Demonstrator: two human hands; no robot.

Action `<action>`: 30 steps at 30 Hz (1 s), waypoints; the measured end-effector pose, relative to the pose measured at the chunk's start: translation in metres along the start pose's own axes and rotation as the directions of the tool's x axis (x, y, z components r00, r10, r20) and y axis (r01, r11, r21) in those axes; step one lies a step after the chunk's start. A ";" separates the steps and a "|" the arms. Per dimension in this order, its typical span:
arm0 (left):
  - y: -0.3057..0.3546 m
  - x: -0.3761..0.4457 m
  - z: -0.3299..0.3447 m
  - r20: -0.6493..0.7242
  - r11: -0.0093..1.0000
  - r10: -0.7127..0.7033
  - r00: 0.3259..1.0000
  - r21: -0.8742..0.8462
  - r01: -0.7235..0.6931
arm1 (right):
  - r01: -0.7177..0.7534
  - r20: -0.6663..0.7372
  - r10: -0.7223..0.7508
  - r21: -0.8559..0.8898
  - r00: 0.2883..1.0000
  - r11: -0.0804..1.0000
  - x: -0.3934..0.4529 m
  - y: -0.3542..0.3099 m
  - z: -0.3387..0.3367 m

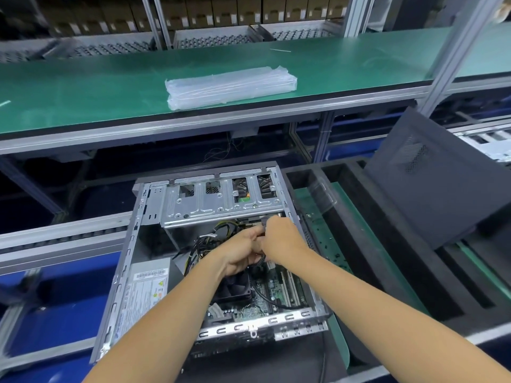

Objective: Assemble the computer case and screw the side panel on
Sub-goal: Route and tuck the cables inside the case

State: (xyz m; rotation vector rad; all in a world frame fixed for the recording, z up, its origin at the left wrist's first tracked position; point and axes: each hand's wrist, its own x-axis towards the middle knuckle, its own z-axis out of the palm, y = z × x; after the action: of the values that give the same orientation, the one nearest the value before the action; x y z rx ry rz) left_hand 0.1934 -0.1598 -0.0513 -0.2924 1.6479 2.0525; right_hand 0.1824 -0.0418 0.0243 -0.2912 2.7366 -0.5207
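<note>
An open grey computer case (130, 255) lies on its side in front of me, with its drive cage, power supply (146, 288), fan and motherboard exposed. Both hands reach into its middle. My left hand (240, 252) curls its fingers round a black cable (261, 259) below the drive cage. Touching it on the right, my right hand (282, 239) pinches the same cable bundle near a connector. The dark grey side panel (437, 183) leans upright against the frame at the right, apart from the case.
A green shelf (83, 95) runs above the case, with a clear plastic packet (229, 87) on it. Black foam trays (373, 244) and a green mat strewn with small screws (329, 244) lie to the right. Aluminium rails run to the left.
</note>
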 end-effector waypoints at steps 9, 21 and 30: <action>0.009 -0.012 0.008 -0.234 0.895 0.161 0.959 0.444 -0.042 | -0.013 -0.003 0.014 0.015 1.000 1.000 0.002 0.004 -0.005; 0.018 -0.028 0.014 -0.487 0.805 0.581 0.652 0.464 -0.371 | 0.113 -0.123 -0.109 0.027 0.986 0.993 0.014 0.010 -0.021; 0.022 -0.025 0.020 -0.361 0.771 0.612 0.703 0.469 -0.431 | 0.198 0.027 -0.265 0.594 0.964 0.780 0.025 0.036 -0.028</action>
State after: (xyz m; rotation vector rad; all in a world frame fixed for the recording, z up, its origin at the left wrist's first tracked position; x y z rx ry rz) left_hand 0.2066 -0.1504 -0.0161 -0.2475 2.6541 2.1168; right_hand 0.1442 -0.0063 0.0272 -0.4771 2.2904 -1.3390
